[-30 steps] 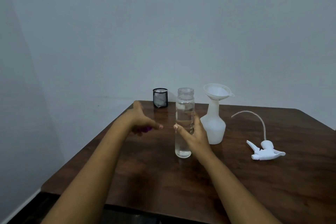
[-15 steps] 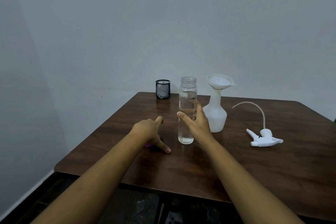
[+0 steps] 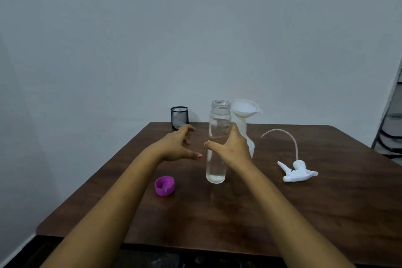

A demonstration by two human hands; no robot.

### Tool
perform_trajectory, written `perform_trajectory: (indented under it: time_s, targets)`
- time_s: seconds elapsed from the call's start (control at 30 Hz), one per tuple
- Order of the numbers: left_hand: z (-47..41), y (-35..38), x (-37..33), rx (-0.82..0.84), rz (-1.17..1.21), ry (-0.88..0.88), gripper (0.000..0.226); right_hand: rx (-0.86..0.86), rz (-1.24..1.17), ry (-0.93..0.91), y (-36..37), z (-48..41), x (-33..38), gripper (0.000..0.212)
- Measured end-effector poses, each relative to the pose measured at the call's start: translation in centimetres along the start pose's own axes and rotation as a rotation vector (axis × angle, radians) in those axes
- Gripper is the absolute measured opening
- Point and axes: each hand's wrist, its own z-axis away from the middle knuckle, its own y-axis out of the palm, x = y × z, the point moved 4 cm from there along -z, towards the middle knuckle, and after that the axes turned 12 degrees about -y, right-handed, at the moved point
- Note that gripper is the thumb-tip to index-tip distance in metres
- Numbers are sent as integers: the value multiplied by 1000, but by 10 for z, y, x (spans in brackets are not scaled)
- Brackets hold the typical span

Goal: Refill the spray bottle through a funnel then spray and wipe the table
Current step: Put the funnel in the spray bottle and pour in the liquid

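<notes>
A tall clear bottle (image 3: 218,128) of water stands uncapped on the dark wooden table (image 3: 282,213). My right hand (image 3: 232,148) wraps around its middle. My left hand (image 3: 179,147) hovers just left of the bottle with fingers spread and nothing in it. The bottle's purple cap (image 3: 164,186) lies on the table near my left forearm. Behind the clear bottle stands the white spray bottle (image 3: 250,143) with a white funnel (image 3: 245,107) in its neck. The white trigger sprayer head (image 3: 298,172) with its dip tube lies to the right.
A black mesh cup (image 3: 179,117) holding something white stands at the table's far edge by the wall. A dark metal rack (image 3: 391,128) shows at the right edge of view.
My left hand set the purple cap down on the table, let go and rose beside the bottle. My right hand closed around the clear bottle.
</notes>
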Motion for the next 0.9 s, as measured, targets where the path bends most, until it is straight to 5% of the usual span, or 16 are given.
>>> perform_trajectory:
  time_s: [0.1, 0.23, 0.43, 0.67, 0.9]
  targets:
    - [-14, 5, -25, -3, 310, 55, 66, -40, 35, 5, -33, -5, 3, 63]
    - [-38, 29, -60, -79, 440, 66, 55, -68, 131, 31, -85, -12, 2, 55]
    - [-61, 72, -107, -117, 509, 13, 71, -81, 421, 107, -135, -24, -9, 55]
    - [-70, 83, -117, -251, 321, -37, 45, -54, 561, 175, -138, -37, -25, 57]
    - [-68, 67, -104, -73, 289, -22, 53, -40, 658, 147, -134, -45, -35, 62]
